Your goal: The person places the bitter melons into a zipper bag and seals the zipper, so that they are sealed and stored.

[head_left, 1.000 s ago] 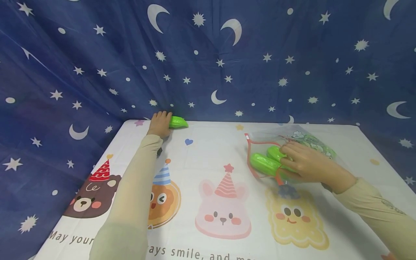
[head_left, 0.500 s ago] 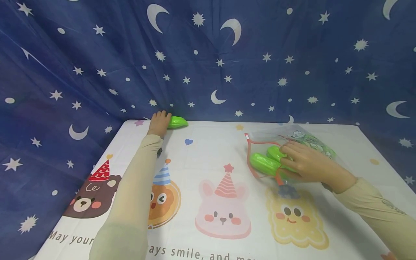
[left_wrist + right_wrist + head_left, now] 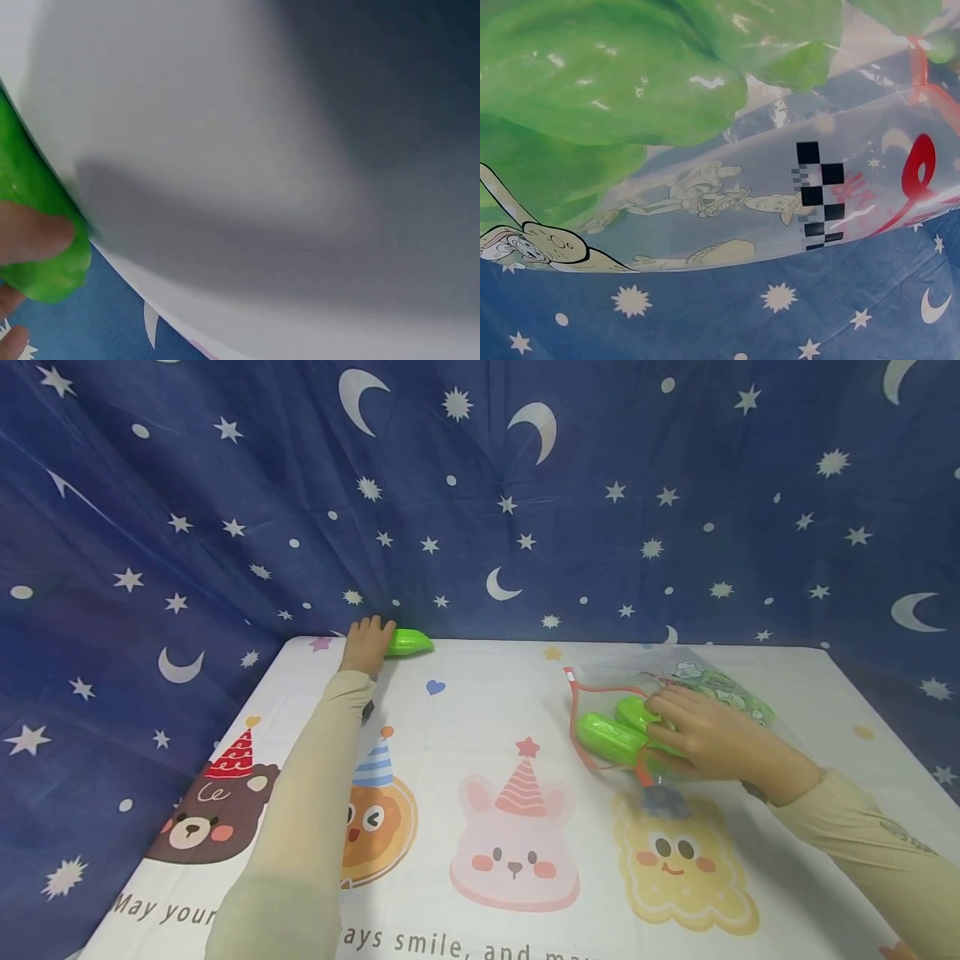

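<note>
My left hand (image 3: 367,645) grips a glossy bright green cucumber-like toy (image 3: 411,642) at the table's far left edge. In the left wrist view the thumb lies across this green toy (image 3: 46,259), with fingertips showing on its other side. At the right, my right hand (image 3: 705,735) holds a clear plastic zip bag (image 3: 600,681) near its red-edged mouth, which gapes toward the left. Several similar green toys (image 3: 611,739) lie inside, partly covered by the fingers. Through the printed plastic, the right wrist view shows green toys (image 3: 615,75) close up; no fingers appear there.
A white tablecloth (image 3: 480,710) printed with cartoon animals and lettering covers the table. Behind it and to the left hangs a dark blue curtain (image 3: 420,460) with moons and stars, meeting the table's far edge.
</note>
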The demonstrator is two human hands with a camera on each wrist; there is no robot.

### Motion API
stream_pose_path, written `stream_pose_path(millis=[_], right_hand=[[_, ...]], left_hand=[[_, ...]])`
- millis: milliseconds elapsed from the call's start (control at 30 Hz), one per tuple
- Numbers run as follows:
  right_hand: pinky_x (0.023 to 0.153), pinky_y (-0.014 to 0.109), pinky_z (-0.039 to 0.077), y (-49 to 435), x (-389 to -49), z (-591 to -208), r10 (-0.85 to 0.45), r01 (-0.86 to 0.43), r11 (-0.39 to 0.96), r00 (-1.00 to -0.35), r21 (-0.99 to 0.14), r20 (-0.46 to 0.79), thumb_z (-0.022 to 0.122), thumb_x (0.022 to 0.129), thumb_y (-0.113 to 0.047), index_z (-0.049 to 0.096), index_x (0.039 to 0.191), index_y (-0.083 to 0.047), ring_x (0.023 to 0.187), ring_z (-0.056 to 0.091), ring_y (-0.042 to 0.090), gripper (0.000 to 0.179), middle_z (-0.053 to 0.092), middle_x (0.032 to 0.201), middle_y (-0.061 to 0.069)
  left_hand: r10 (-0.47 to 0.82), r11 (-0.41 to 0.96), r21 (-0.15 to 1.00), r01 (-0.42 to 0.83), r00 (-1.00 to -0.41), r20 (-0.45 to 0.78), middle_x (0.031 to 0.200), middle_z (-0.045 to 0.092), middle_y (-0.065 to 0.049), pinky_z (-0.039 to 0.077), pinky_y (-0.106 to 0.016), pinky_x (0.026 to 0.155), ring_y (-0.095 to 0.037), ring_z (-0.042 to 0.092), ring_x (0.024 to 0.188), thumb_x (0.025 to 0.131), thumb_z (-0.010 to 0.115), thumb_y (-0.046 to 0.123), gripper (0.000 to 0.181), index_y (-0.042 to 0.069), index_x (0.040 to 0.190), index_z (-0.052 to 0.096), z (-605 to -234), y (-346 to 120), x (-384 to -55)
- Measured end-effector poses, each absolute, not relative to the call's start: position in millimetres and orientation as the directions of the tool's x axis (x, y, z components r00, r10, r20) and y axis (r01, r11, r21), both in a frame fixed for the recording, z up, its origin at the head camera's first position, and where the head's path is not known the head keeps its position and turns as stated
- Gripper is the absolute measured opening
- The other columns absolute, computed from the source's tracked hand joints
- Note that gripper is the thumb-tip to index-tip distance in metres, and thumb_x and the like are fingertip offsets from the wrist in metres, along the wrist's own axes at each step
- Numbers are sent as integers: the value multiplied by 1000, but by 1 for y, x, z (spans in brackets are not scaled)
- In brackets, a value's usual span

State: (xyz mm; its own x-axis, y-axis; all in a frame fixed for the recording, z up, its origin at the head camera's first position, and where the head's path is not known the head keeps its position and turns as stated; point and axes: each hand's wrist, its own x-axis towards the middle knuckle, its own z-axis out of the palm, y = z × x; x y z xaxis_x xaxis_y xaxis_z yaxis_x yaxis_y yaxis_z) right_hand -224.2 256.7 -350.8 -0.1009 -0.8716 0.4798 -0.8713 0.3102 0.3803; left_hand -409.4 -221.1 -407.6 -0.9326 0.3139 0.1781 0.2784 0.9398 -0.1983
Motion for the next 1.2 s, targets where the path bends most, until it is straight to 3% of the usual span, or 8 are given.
stream_pose_path(millis=[533, 800, 1200], right_hand=[[70, 37, 46, 256, -223, -352, -867, -878, 308, -100, 368, 487, 38, 98, -27, 54, 73, -8, 73, 48, 23, 35, 52, 84, 9], [69, 36, 46, 255, -223, -350, -868, -878, 307, -98, 369, 487, 39, 97, -26, 53, 72, -8, 73, 46, 22, 34, 51, 83, 9], [71, 37, 46, 257, -222, -349, -873, -874, 308, -102, 375, 477, 37, 98, -26, 54, 72, -8, 73, 47, 23, 35, 51, 84, 9]], left_hand=[[377, 915, -241, 322, -897, 230, 111, 54, -21, 41, -47, 94, -37, 51, 108, 71, 68, 3, 52, -5, 118, 46, -403, -221, -409], [394, 911, -217, 350, -894, 213, 111, 54, -20, 40, -48, 97, -36, 50, 108, 75, 61, 2, 45, -4, 117, 48, -397, -224, -406], [428, 902, -151, 404, -881, 203, 107, 53, -20, 40, -49, 96, -36, 50, 105, 70, 56, 4, 47, -4, 116, 48, -392, -230, -397]])
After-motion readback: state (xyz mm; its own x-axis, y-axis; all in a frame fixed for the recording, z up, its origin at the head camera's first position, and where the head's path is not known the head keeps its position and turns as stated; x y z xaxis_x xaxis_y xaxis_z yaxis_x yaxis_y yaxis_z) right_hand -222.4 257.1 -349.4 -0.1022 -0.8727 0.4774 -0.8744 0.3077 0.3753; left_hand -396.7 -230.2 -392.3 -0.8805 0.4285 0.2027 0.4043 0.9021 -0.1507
